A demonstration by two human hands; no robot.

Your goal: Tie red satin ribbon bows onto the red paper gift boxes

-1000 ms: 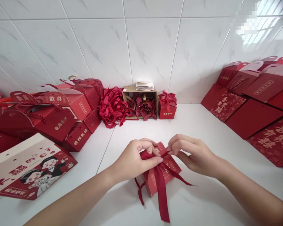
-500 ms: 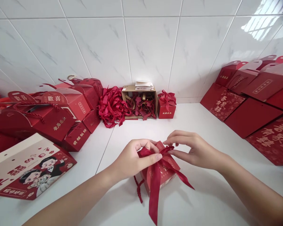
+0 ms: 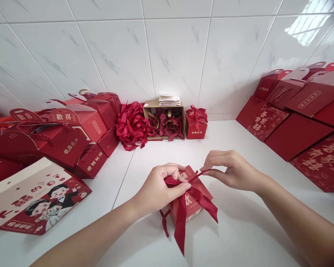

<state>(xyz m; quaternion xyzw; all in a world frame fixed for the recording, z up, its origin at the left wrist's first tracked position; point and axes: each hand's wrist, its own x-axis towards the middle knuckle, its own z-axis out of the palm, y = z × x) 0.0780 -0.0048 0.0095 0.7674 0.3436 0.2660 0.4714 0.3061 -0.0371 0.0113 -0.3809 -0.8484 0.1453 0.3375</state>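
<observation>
A small red gift box (image 3: 202, 189) with pale lettering sits on the white surface in front of me. Across its top runs a dark red satin ribbon (image 3: 180, 226), with two tails hanging toward me over the box. My left hand (image 3: 167, 185) pinches the ribbon's loop and middle between thumb and fingers, covering the box's left side. On the right, my right hand (image 3: 228, 168) has a loop of the same ribbon between thumb and fingertips, drawn out taut just above the box. A twisted red cord (image 3: 164, 224) sticks out at the box's lower left.
Red gift boxes (image 3: 58, 144) are stacked at left, with a cartoon-couple box (image 3: 41, 200) before them. A ribbon heap (image 3: 133, 126), a carton (image 3: 150, 105) of ribbon pieces and a bow-tied box (image 3: 196, 128) stand by the tiled wall. More red boxes (image 3: 300, 137) are at right.
My right hand has moved slightly up and right, pulling the ribbon loop out tight. The ribbon tails have shifted, the right one now showing broader. My left hand stays nearly in place.
</observation>
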